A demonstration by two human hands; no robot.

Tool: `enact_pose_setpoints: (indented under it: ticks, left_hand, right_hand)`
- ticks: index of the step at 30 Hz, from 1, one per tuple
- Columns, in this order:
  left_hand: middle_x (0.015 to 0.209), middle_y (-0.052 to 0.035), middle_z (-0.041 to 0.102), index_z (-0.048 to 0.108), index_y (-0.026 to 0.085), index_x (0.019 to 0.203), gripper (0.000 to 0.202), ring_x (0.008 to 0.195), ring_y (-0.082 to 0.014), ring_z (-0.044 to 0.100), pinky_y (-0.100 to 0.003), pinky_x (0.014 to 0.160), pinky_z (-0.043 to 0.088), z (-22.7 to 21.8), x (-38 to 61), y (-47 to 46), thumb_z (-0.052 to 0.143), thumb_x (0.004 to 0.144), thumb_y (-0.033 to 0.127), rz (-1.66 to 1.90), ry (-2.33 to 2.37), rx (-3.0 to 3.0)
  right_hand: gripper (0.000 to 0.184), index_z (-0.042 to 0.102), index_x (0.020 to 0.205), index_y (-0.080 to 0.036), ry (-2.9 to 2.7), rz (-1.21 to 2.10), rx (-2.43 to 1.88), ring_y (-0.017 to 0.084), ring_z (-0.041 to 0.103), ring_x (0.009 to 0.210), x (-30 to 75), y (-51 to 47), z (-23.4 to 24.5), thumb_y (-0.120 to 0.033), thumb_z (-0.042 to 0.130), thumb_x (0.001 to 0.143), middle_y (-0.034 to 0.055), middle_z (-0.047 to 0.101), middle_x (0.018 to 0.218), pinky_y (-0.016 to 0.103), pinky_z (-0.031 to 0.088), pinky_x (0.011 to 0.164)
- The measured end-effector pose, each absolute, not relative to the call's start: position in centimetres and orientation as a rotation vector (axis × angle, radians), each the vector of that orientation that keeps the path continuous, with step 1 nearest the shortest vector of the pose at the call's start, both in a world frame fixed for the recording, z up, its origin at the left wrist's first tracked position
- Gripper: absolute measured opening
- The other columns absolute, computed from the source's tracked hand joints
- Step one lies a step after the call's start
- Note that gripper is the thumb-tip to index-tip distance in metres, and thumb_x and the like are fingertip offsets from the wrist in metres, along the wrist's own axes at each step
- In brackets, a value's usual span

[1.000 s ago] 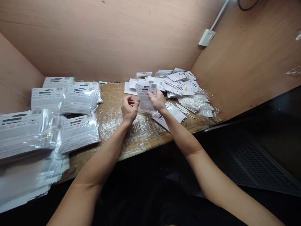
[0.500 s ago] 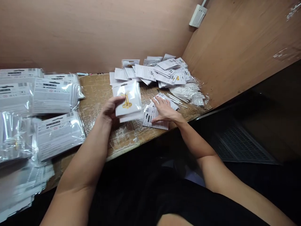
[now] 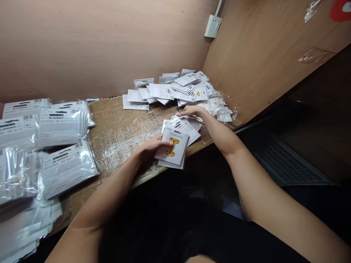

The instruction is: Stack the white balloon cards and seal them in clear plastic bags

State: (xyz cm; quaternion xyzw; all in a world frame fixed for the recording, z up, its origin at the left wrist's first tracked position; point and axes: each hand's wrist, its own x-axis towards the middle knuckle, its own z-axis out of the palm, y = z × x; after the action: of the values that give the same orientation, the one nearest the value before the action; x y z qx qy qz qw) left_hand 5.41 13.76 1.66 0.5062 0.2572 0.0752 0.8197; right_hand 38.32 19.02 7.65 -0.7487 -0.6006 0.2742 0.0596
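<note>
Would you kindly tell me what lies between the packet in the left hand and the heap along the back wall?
In the head view, loose packets lie there, with the right hand near their far edge.

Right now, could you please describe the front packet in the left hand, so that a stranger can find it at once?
Start at the brown table; the left hand is at its near edge. In that hand, look at the white front packet. Unlike the packets just beyond, it shows a gold I-shaped picture under the words FOIL BALLOONS.
</note>
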Motion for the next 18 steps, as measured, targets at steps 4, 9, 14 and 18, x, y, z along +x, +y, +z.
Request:
enact_pose_setpoints:
  ticks: [4,9,14,18]
  left_hand:
    - [0.126,-0.0163,0.084,0.077,0.018,0.116,0.052,0.104,-0.0349,0.084,-0.051,0.097,0.070,1.6,5.9,13.0,0.099,0.071,0.032,0.241,0.571,1.075]
    - [0.126,-0.0181,0.083,0.078,0.016,0.117,0.056,0.104,-0.0358,0.083,-0.053,0.097,0.070,0.9,6.1,13.8,0.099,0.068,0.031,0.336,0.526,1.013]
    - [0.120,-0.0170,0.084,0.076,0.013,0.120,0.067,0.104,-0.0368,0.083,-0.055,0.097,0.070,0.4,5.3,17.8,0.099,0.059,0.028,0.887,0.672,0.919]
    - [0.116,-0.0156,0.085,0.076,0.012,0.112,0.062,0.101,-0.0370,0.083,-0.053,0.092,0.071,0.3,5.1,19.7,0.095,0.055,0.024,1.089,0.795,0.864]
  right_hand:
    - [0.052,0.068,0.100,-0.020,-1.859,1.204,-1.859,0.029,0.074,0.097,37.1,17.0,8.3,-0.051,0.099,0.071,0.0069,0.077,0.102,0.040,0.065,0.084]
    - [0.057,0.066,0.108,-0.020,-1.848,1.001,-1.688,0.034,0.074,0.112,36.2,14.3,9.1,-0.032,0.100,0.063,0.0064,0.078,0.110,0.053,0.066,0.102]
    - [0.071,0.066,0.131,-0.020,-1.400,0.803,-1.422,0.039,0.074,0.125,36.8,11.7,11.8,-0.048,0.097,0.073,0.0127,0.081,0.121,0.062,0.066,0.106]
    - [0.074,0.072,0.129,-0.019,-1.322,0.915,-1.290,0.042,0.076,0.125,34.8,11.4,12.9,-0.051,0.101,0.069,0.0135,0.083,0.116,0.067,0.067,0.105]
